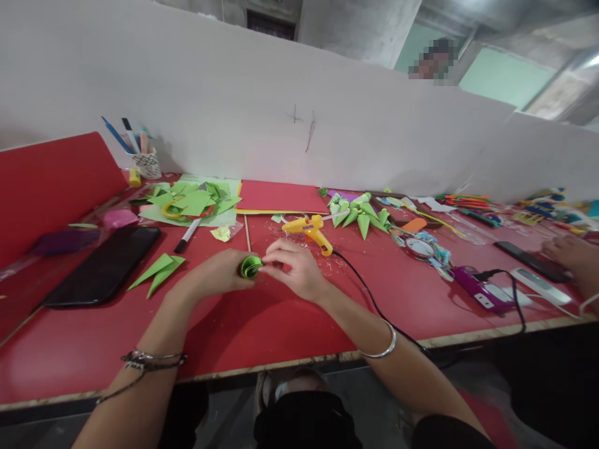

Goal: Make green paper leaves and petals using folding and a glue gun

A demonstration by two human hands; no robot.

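A rolled piece of green paper (251, 267) is between my two hands, its spiral end facing me. My left hand (219, 272) is wrapped round its left side. My right hand (294, 269) pinches the paper's right edge between thumb and fingers. Two green paper cones (161, 272) lie on the red table (262, 330) left of my left hand. Just beyond my right hand is a yellow glue gun (311, 231) with a black cord. Farther back sits a cluster of green paper cones (362, 215).
Left are a black phone (105, 268), a marker (187, 236), green paper pieces (196, 202) and a pen cup (146, 163). Right are a purple power strip (480, 290), a black remote (531, 260) and another person's hand (573, 255). A white partition (234, 100) stands behind.
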